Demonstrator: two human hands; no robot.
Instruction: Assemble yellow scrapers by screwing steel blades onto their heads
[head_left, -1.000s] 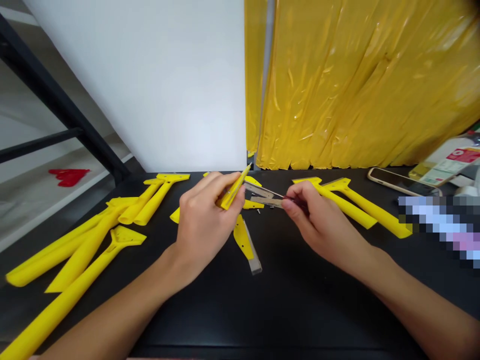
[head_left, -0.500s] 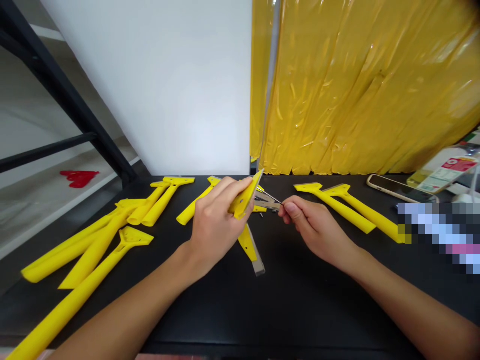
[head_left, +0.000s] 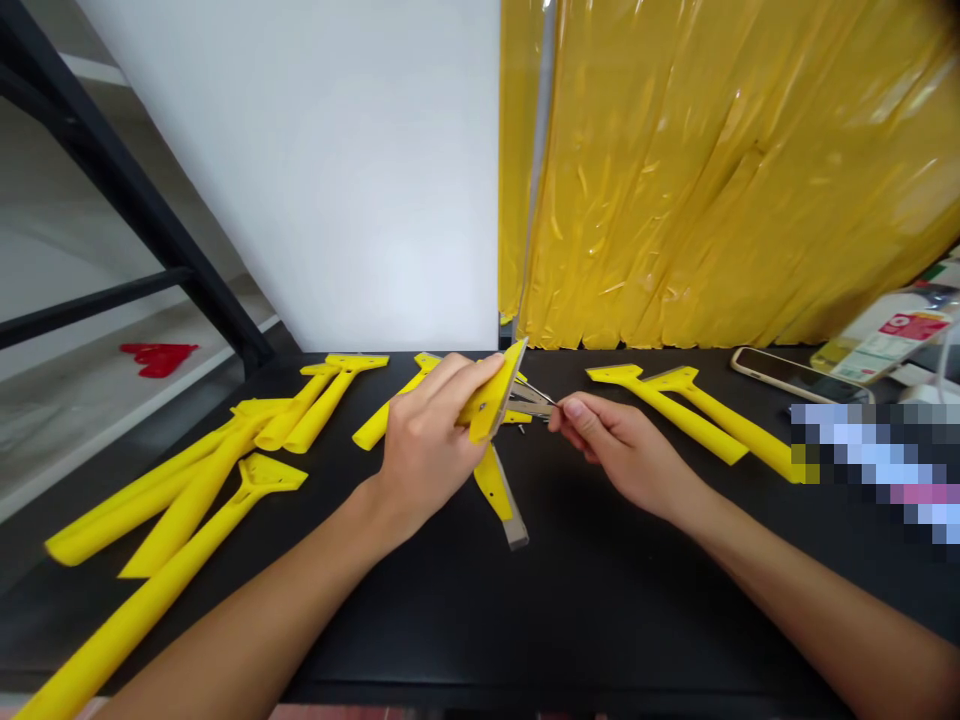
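A white wall panel and a sheet of crinkled yellow plastic are rising behind a black table, while a black metal frame is slanting down at the far left, with a red piece lying on the floor beyond it. Yellow plastic scrapers are lying in loose groups, one to the left and one to the right. A smartphone is resting near the far right edge beside a white packet, whose red label is too small to read; a blurred patch is covering part of that corner.

The left hand is closing firmly around a yellow scraper, holding it tilted above the table. The right hand is pinching a thin steel shaft in a narrow grip, its tip reaching toward that scraper's head. Just below, another scraper is lying with a steel blade along its edge, and tiny screws are sitting near it. The scraper is likely light and stiff, best held by its long handle, away from the blade, which could be sharp and slippery.
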